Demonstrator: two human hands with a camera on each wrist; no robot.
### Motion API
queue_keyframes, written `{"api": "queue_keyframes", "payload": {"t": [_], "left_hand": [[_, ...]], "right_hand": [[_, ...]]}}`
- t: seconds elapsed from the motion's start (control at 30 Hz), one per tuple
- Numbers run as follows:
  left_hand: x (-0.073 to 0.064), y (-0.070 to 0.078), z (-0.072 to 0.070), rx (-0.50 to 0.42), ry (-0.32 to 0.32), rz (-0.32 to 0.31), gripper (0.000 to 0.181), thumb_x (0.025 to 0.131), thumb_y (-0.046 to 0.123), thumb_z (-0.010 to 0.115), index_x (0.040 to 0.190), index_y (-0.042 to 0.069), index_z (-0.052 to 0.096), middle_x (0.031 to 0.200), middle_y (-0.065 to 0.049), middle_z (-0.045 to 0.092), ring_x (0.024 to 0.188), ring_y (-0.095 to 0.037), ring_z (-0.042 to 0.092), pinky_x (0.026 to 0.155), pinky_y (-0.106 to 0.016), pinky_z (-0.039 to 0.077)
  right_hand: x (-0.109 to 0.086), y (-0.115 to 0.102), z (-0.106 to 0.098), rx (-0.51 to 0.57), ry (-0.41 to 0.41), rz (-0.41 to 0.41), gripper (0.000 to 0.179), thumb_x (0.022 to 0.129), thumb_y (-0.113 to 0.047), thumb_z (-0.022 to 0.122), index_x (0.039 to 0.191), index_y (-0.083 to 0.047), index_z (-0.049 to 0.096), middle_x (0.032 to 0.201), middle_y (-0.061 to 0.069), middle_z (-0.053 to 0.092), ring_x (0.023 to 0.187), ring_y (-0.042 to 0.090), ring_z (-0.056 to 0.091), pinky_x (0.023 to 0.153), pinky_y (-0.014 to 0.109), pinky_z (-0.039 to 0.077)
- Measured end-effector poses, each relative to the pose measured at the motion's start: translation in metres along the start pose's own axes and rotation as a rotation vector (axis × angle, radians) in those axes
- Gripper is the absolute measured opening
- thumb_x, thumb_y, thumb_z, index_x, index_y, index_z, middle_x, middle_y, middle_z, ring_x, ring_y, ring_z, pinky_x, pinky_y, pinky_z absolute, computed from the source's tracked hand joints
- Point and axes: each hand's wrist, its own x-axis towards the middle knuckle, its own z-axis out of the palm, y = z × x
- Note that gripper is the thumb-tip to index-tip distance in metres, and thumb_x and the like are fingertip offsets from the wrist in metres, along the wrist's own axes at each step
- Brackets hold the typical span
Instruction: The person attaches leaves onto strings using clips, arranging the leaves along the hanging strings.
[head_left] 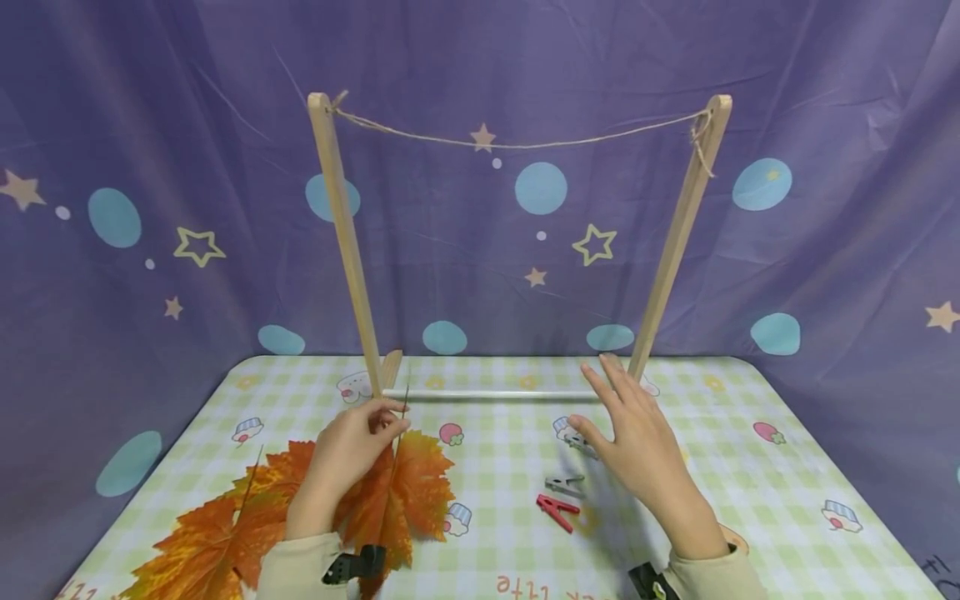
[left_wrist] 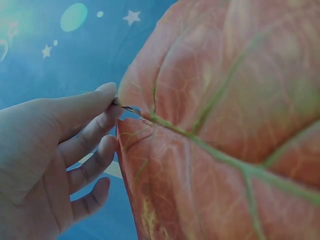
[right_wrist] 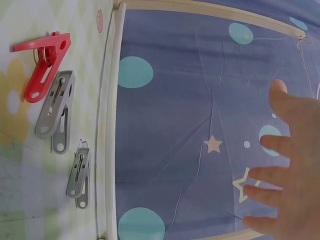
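Observation:
My left hand (head_left: 347,454) pinches the thin dark stem of an orange artificial maple leaf (head_left: 412,492) between thumb and index finger. Close up in the left wrist view, the leaf (left_wrist: 225,150) shows green veins running from that stem. More orange maple leaves (head_left: 225,537) lie to the left, partly behind the left forearm. My right hand (head_left: 641,442) is raised with fingers spread, holding nothing. Below and left of it lie a red clothespin (head_left: 556,512) and a grey clothespin (head_left: 564,484). Another grey clothespin (right_wrist: 80,177) lies nearer the frame's bottom bar.
A wooden frame stands at the back, with a left post (head_left: 347,242) and a right post (head_left: 681,242). Sagging twine (head_left: 525,147) joins their tops; a white bar (head_left: 495,394) joins their lower ends. Behind the checked tablecloth (head_left: 495,467) hangs a purple curtain (head_left: 450,50).

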Motion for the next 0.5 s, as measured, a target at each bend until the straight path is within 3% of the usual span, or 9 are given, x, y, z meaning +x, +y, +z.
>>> {"api": "queue_keyframes", "payload": {"t": [0.2, 0.5], "left_hand": [[-0.003, 0.009, -0.007, 0.009, 0.063, 0.035, 0.023, 0.094, 0.031, 0.07, 0.114, 0.018, 0.073, 0.086, 0.008, 0.068, 0.069, -0.012, 0.054, 0.06, -0.033, 0.042], [-0.003, 0.019, -0.007, -0.011, 0.119, 0.057, 0.021, 0.093, 0.032, 0.071, 0.111, 0.021, 0.073, 0.09, 0.008, 0.071, 0.073, -0.013, 0.058, 0.063, -0.034, 0.043]], "right_hand": [[-0.001, 0.003, -0.002, 0.043, 0.016, -0.087, 0.069, 0.095, -0.038, 0.067, 0.155, -0.025, 0.035, 0.161, 0.006, 0.028, 0.141, 0.039, 0.032, 0.107, 0.066, 0.027], [0.002, 0.006, -0.006, 0.079, 0.153, -0.248, 0.062, 0.088, -0.023, 0.076, 0.145, -0.016, 0.052, 0.145, 0.008, 0.051, 0.13, 0.036, 0.049, 0.103, 0.059, 0.038]]}}
